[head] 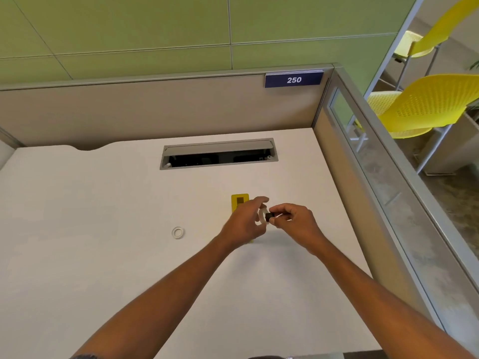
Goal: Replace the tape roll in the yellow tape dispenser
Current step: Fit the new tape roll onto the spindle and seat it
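Two bare forearms are reaching forward over the white desk. The left hand is pinching a white tape roll between thumb and fingers, while the right hand is gripping a small black core at the roll's opening; it may be partly inside, though the blur makes that unclear. A second ring is lying on the desk to the left. The yellow dispenser is sitting just behind the left hand, mostly hidden. Farther back, a cable slot is standing open.
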